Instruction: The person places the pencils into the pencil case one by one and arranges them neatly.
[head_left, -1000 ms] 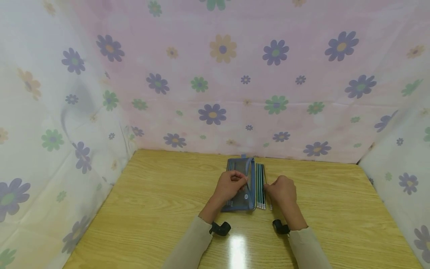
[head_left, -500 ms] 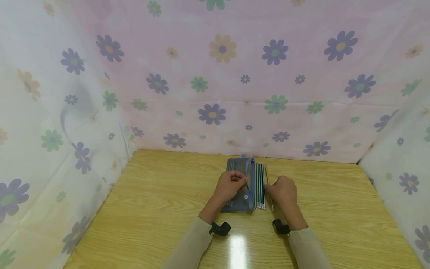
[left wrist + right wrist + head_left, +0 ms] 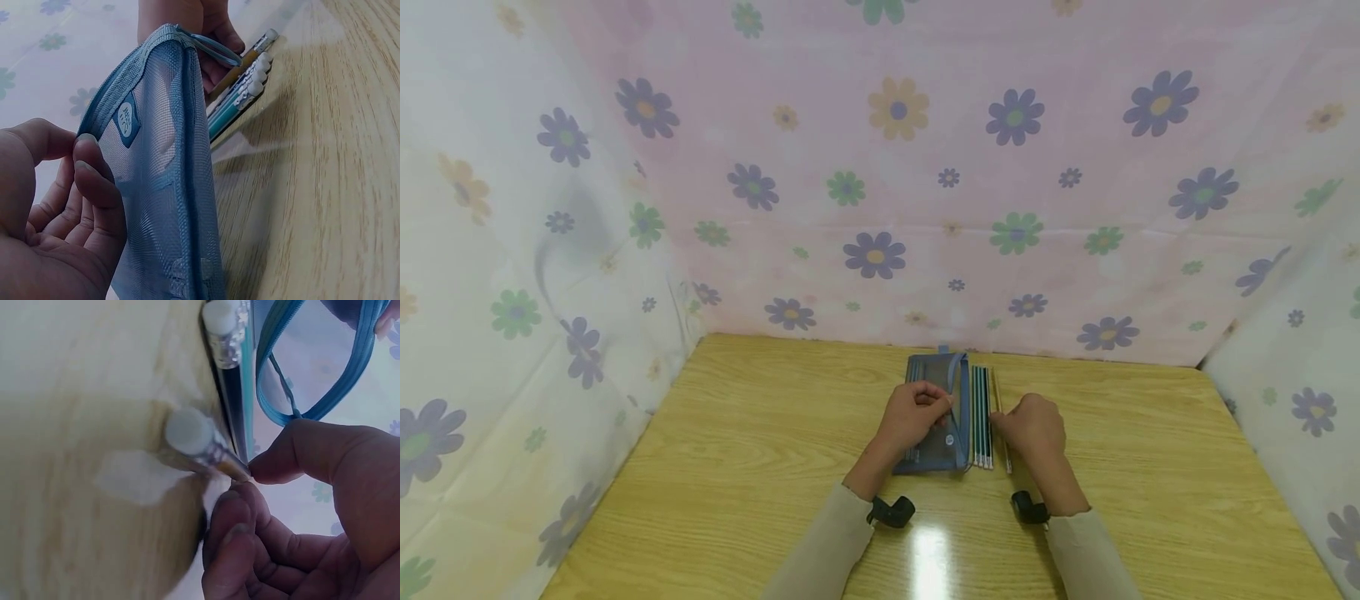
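Note:
A blue mesh pencil case [image 3: 934,454] lies on the table with its zipped side open toward the right. My left hand [image 3: 913,414] pinches the edge of that opening between thumb and forefinger, lifting it, as the left wrist view shows. Right of the case, several dark and green pencils [image 3: 981,417] lie side by side, erasers toward me. My right hand [image 3: 1033,429] pinches a brownish pencil [image 3: 1008,462] with thumb and fingertips. Its white eraser [image 3: 189,432] points toward me, and it slants slightly away from the row. Slim pencil-like shapes show through the case's left side.
The wood-grain table [image 3: 760,467] ends at a flowered cloth [image 3: 895,192] behind, with more cloth at both sides. The case's blue zipper band [image 3: 275,362] arches beside my right hand in the right wrist view. Black wrist-camera mounts [image 3: 892,510] sit under both wrists.
The eraser end of the brownish pencil has swung slightly to the right, widening its gap from the row. My left hand keeps its pinch on the case, and both hands have barely moved.

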### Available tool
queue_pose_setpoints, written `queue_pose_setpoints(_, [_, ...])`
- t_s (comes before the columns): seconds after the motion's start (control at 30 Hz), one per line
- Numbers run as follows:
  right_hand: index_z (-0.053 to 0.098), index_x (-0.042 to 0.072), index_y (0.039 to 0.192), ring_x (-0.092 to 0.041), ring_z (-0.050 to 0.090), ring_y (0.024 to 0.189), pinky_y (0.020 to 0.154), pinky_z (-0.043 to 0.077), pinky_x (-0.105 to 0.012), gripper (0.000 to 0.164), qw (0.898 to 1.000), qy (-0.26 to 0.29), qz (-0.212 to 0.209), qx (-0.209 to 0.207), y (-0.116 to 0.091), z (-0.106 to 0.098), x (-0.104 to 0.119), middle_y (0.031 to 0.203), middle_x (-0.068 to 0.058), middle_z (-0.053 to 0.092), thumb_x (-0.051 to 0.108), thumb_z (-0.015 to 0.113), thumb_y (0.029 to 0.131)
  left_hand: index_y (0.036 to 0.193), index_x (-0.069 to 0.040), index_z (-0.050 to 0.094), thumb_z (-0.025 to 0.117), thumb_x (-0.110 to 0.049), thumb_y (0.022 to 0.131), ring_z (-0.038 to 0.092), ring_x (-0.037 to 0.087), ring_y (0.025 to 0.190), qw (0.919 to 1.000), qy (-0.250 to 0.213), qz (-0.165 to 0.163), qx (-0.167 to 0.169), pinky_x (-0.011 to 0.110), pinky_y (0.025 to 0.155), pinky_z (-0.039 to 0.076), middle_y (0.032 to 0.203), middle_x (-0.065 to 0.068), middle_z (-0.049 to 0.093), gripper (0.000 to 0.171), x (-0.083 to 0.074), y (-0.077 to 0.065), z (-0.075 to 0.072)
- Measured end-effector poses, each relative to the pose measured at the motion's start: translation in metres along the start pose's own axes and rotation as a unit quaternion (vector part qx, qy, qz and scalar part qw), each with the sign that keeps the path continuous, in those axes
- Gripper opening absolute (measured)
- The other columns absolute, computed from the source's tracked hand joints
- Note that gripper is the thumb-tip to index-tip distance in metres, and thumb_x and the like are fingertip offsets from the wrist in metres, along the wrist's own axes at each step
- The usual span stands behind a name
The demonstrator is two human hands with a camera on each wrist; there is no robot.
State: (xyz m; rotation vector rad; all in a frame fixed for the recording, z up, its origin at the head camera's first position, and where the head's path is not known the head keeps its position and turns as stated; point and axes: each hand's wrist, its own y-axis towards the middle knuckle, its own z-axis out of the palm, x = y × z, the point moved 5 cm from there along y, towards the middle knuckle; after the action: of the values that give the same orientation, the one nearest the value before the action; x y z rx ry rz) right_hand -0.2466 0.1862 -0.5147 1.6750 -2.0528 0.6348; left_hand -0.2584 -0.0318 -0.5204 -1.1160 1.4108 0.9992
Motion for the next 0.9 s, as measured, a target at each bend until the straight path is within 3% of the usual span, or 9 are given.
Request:
queue_pose_setpoints(0.27, [0.06, 0.012, 0.051, -0.014, 0.046, 0.043, 0.041, 0.031, -0.027, 0.046, 1.0, 0.003, 0.0, 0.009, -0.003, -0.006, 0.006, 0.047, 0.003, 0.049, 0.032, 0.077, 0.089, 0.104, -0.002, 0.075, 0.073, -0.019, 0.103, 0.073, 0.031, 0.076, 1.0, 0.0, -0.002, -0.003, 0.037, 0.064, 0.057, 0.088, 0.013, 0.076, 0.017, 0.002, 0.002, 0.0])
queue_pose_setpoints(0.43, [0.059, 0.013, 0.05, -0.014, 0.045, 0.043, 0.041, 0.03, -0.027, 0.045, 1.0, 0.008, -0.008, 0.007, -0.004, -0.009, 0.01, 0.047, 0.004, 0.049, 0.031, 0.077, 0.087, 0.104, -0.004, 0.075, 0.074, -0.021, 0.103, 0.072, 0.024, 0.073, 1.0, 0.001, 0.002, -0.001, 0.034, 0.064, 0.056, 0.089, 0.016, 0.076, 0.017, -0.001, 0.001, 0.0])
queue_pose_setpoints(0.7, [0.076, 0.007, 0.065, -0.019, 0.057, 0.05, 0.044, 0.041, -0.031, 0.031, 0.999, 0.024, -0.029, 0.01, -0.006, -0.008, 0.013, 0.058, -0.001, 0.066, 0.027, 0.079, 0.09, 0.101, -0.006, 0.076, 0.075, -0.022, 0.102, 0.071, 0.019, 0.072, 0.9999, 0.012, 0.001, 0.002, 0.029, 0.063, 0.056, 0.084, 0.006, 0.074, 0.016, -0.002, 0.0, -0.002])
queue_pose_setpoints(0.9, [0.077, 0.007, 0.068, -0.019, 0.059, 0.054, 0.048, 0.044, -0.032, 0.026, 0.999, 0.025, -0.028, 0.016, -0.008, -0.009, 0.017, 0.062, -0.002, 0.068, 0.024, 0.078, 0.088, 0.101, -0.006, 0.076, 0.075, -0.021, 0.102, 0.071, 0.019, 0.071, 0.9999, 0.012, 0.002, 0.002, 0.028, 0.063, 0.056, 0.083, 0.005, 0.074, 0.016, -0.004, 0.0, -0.002])
